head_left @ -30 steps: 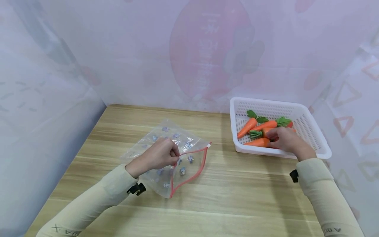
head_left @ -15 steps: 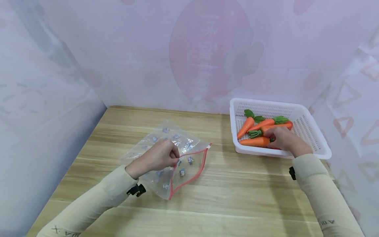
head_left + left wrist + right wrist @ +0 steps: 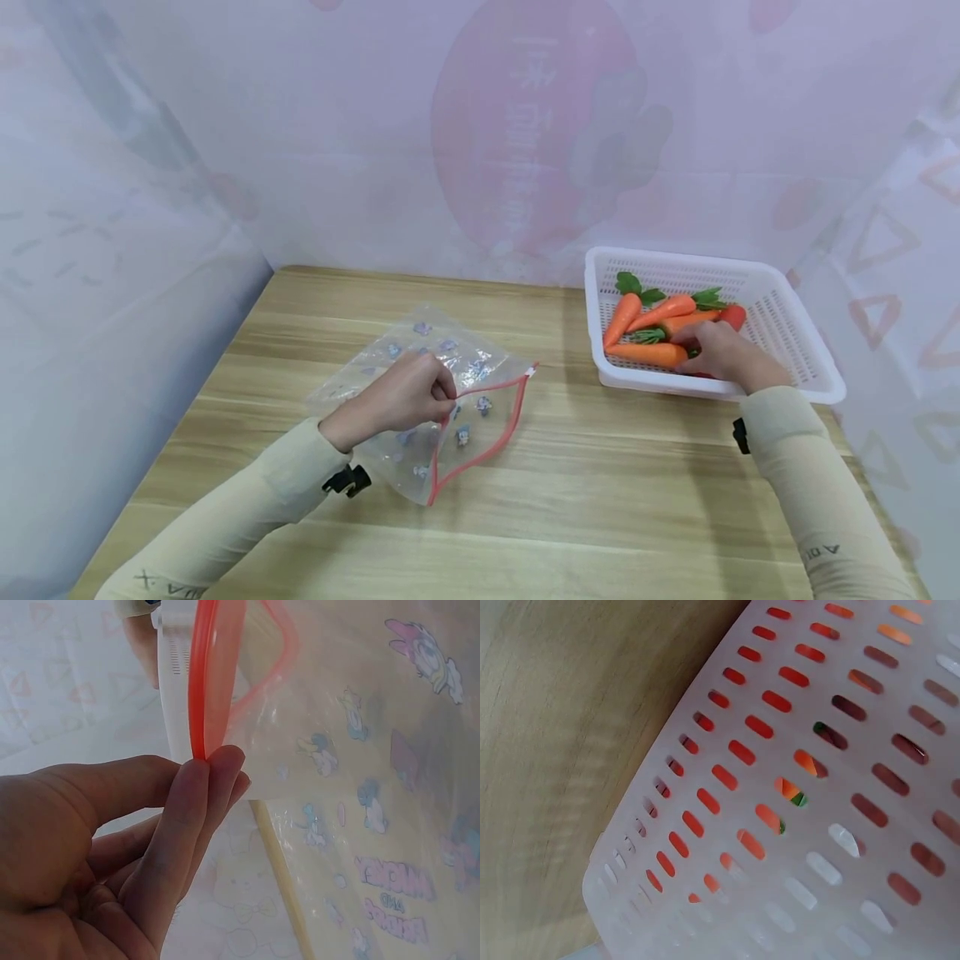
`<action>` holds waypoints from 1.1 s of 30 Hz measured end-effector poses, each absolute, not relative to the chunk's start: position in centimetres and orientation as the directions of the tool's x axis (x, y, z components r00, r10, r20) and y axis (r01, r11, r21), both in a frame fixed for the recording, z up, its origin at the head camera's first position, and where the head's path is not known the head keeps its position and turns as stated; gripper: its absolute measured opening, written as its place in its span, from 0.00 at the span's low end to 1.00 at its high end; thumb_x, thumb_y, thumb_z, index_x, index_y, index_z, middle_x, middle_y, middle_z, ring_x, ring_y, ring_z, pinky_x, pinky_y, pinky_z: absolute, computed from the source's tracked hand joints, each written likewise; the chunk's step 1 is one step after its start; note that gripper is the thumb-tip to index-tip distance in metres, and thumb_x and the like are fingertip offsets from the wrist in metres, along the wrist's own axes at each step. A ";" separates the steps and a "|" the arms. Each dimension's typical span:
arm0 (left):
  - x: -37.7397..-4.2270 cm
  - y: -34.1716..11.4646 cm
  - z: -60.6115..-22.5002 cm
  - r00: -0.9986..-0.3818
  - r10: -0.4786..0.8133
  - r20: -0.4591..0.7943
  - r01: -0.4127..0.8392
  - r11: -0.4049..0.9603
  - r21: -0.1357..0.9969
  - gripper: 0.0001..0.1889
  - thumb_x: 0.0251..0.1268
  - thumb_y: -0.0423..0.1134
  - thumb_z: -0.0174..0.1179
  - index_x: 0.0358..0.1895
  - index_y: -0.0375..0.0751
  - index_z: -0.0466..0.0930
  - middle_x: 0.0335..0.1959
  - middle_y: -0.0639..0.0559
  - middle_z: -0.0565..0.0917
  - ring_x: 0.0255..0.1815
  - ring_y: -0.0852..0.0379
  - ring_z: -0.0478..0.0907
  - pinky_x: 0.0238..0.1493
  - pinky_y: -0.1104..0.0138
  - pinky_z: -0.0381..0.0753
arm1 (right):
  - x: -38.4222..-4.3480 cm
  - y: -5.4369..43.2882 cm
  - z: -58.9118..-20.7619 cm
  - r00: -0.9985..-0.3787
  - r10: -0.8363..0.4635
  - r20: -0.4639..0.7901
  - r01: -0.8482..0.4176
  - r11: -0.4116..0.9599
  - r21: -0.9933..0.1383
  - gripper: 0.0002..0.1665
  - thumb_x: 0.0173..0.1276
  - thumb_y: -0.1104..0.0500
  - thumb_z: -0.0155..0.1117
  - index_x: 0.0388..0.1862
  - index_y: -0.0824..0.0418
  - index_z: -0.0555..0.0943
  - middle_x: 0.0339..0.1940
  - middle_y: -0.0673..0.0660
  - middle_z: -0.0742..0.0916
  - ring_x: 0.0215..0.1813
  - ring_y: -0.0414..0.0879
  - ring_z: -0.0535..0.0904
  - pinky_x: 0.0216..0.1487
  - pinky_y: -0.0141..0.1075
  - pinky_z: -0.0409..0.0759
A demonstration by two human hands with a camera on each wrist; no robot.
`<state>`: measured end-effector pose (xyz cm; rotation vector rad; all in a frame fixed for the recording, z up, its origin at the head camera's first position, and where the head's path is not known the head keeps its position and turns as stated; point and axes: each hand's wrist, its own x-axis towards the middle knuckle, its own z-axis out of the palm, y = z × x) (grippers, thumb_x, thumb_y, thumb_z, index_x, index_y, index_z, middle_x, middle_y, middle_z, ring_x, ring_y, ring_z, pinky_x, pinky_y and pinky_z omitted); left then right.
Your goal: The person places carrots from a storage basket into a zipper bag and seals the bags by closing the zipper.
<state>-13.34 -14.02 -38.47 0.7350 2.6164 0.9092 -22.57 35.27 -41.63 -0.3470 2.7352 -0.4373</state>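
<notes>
On the left, my left hand (image 3: 408,392) pinches the red-edged rim of a clear zip bag (image 3: 480,437) printed with small cartoon figures. Thumb and fingertips meet on the red zip strip (image 3: 199,690) in the left wrist view, and the bag's mouth gapes toward the right. My right hand (image 3: 723,354) reaches over the front wall of a white basket (image 3: 813,367). Its thumb and fingers curl about the leafy end of the front carrot (image 3: 647,355). In the right wrist view the basket's slotted wall (image 3: 780,847) hides this hand, with orange and red showing through the slots.
Several more carrots lie in the basket, among them a left one (image 3: 622,318) with green leaves and a middle one (image 3: 663,311). A red piece (image 3: 733,316) sits at their right. The wooden table (image 3: 570,508) meets printed cloth walls at its back and sides.
The front carrot has shifted left, its tip now near the left carrot's tip. The neighbouring carrots have moved slightly. My left hand and the bag stay in place.
</notes>
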 end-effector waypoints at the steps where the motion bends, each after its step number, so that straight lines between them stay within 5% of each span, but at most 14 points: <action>1: -13.3 -14.0 -38.4 -0.833 0.545 -0.092 0.370 0.674 0.639 0.04 0.65 0.28 0.68 0.35 0.36 0.91 0.28 0.52 0.91 0.27 0.66 0.86 0.32 0.71 0.86 | -22.6 35.3 -41.6 -0.909 -0.294 -0.295 -0.188 0.922 -0.340 0.29 0.67 0.57 0.78 0.65 0.67 0.83 0.62 0.69 0.87 0.62 0.63 0.81 0.68 0.66 0.75; 13: -13.4 -13.9 -38.3 -0.837 0.535 -0.116 0.346 0.681 0.645 0.03 0.65 0.28 0.68 0.36 0.35 0.91 0.29 0.52 0.91 0.28 0.66 0.86 0.33 0.70 0.86 | -21.9 35.6 -40.5 -0.909 -0.340 -0.239 -0.248 0.905 -0.344 0.21 0.65 0.51 0.80 0.53 0.59 0.86 0.47 0.56 0.90 0.43 0.49 0.80 0.46 0.44 0.80; 23: -13.4 -14.0 -38.4 -0.834 0.540 -0.112 0.350 0.676 0.649 0.04 0.66 0.28 0.67 0.37 0.33 0.91 0.28 0.52 0.91 0.27 0.66 0.86 0.31 0.71 0.85 | -21.1 36.1 -39.3 -0.916 -0.348 -0.199 -0.276 0.908 -0.315 0.34 0.64 0.46 0.80 0.60 0.67 0.85 0.55 0.64 0.90 0.54 0.57 0.86 0.58 0.59 0.83; 33: -13.4 -13.9 -38.5 -0.834 0.538 -0.121 0.346 0.682 0.645 0.04 0.66 0.29 0.67 0.37 0.33 0.91 0.29 0.52 0.91 0.28 0.65 0.86 0.31 0.71 0.85 | -20.1 36.2 -38.1 -0.928 -0.346 -0.136 -0.287 0.900 -0.329 0.29 0.64 0.47 0.80 0.56 0.64 0.88 0.49 0.60 0.92 0.42 0.49 0.81 0.44 0.45 0.81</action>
